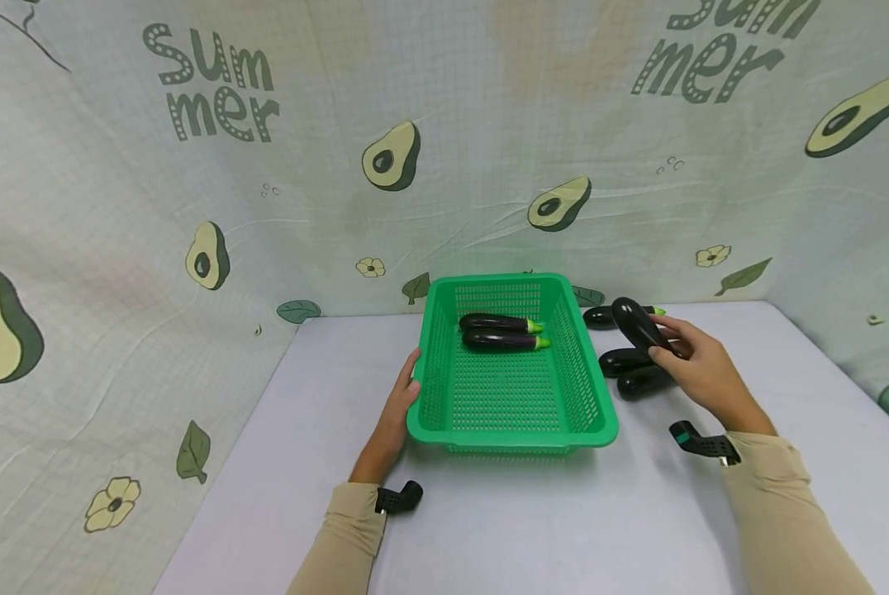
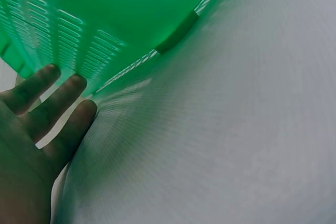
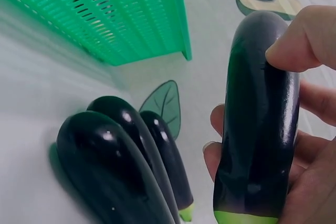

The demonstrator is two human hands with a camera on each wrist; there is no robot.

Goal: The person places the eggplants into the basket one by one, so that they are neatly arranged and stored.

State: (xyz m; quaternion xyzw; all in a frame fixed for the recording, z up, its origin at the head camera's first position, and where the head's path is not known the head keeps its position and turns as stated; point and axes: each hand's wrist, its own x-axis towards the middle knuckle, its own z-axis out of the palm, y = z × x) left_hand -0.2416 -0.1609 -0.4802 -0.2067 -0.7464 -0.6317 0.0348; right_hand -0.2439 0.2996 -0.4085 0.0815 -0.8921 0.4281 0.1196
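A green plastic basket (image 1: pixel 504 440) stands on the table, and two dark purple eggplants, one of them the nearer eggplant (image 1: pixel 498 340), lie side by side inside it. My left hand (image 1: pixel 392 417) rests against the basket's left wall; in the left wrist view its fingers (image 2: pixel 63 95) are extended along the slotted side. To the basket's right, my right hand (image 1: pixel 701 368) grips an eggplant (image 3: pixel 260 114) above the table, thumb on one side and fingers curled round the other. Below it lie three more eggplants, the closest eggplant (image 3: pixel 110 166) large in the right wrist view.
A white-covered table (image 1: pixel 504 529) extends in front of the basket and to both sides. Behind it hangs a pale cloth (image 1: pixel 474 240) printed with avocados, leaves and lettering. A black wrist device (image 1: pixel 400 498) is strapped on the left arm, another device (image 1: pixel 701 442) on the right.
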